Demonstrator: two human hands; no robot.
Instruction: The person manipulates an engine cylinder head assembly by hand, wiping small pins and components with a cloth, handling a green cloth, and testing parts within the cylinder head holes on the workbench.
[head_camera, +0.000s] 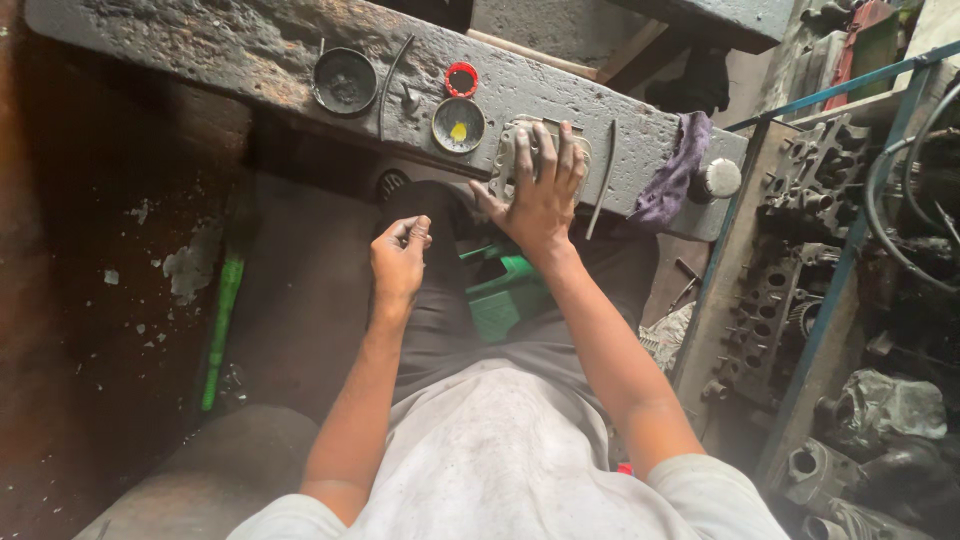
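Note:
My right hand (540, 190) lies flat, fingers spread, pressing on a flat grey metal plate (508, 150) that rests on the worn grey bench top (250, 45). My left hand (400, 260) hovers over my dark-trousered knee, below the bench edge, its fingers curled with thumb and forefinger pinched together; whether anything small is between them cannot be made out.
On the bench lie a black round lid (344, 80), a tin with yellow paste (458, 124), a red cap (461, 78), thin metal rods (603, 180), a purple rag (675, 170) and a round knob (718, 178). A green container (510, 295) sits below. Engine parts (815, 180) crowd the right.

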